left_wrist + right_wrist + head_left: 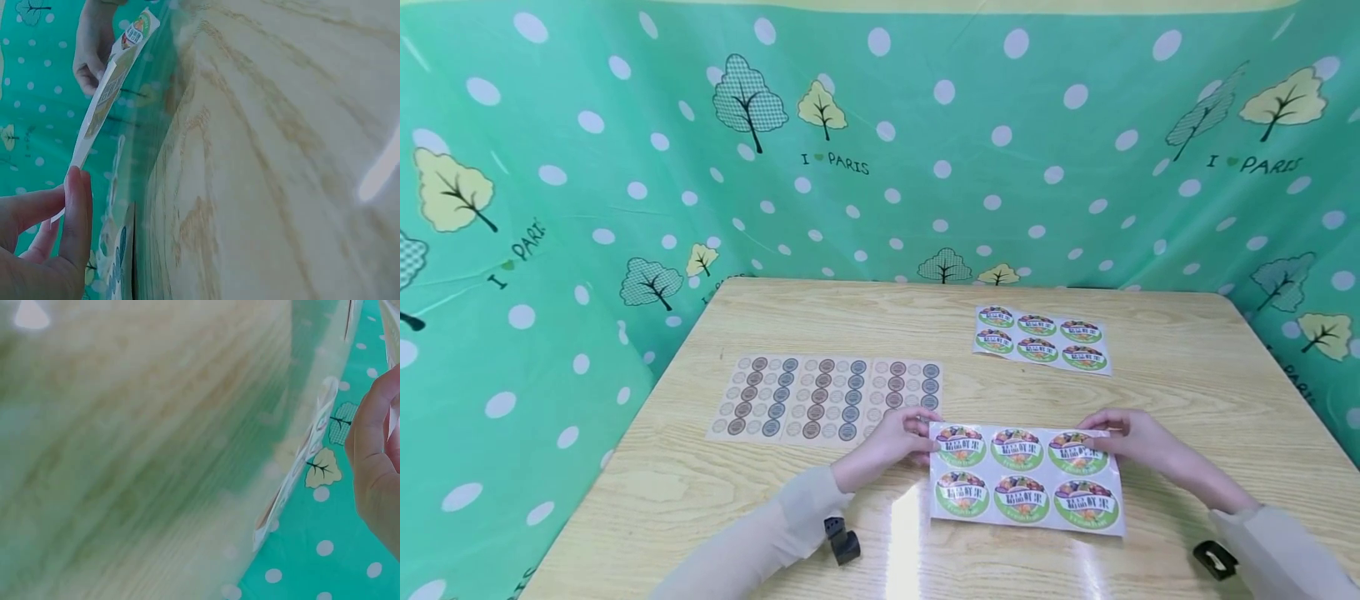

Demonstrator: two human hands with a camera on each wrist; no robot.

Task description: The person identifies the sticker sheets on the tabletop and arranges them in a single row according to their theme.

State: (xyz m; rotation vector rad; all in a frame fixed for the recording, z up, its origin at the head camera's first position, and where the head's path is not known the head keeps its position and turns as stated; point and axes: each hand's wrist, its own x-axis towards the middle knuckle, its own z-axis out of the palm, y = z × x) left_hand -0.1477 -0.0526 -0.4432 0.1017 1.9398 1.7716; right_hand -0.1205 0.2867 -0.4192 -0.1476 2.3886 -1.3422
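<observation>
Between both hands a sticker sheet (1026,477) with two rows of oval fruit labels is held up over the table. My left hand (901,439) pinches its left edge near the upper corner; the left wrist view shows that hand (50,231) with thumb and fingers on the thin sheet (103,100), seen nearly edge-on. At the upper right corner, my right hand (1131,442) pinches the sheet. In the right wrist view only part of the right hand (378,450) appears, at the right border.
A matching sheet of fruit labels (1041,340) lies farther back on the wooden table (880,321). Sheets of small round brown and grey stickers (820,400) lie side by side at the left. Behind the table hangs a green dotted curtain (910,92).
</observation>
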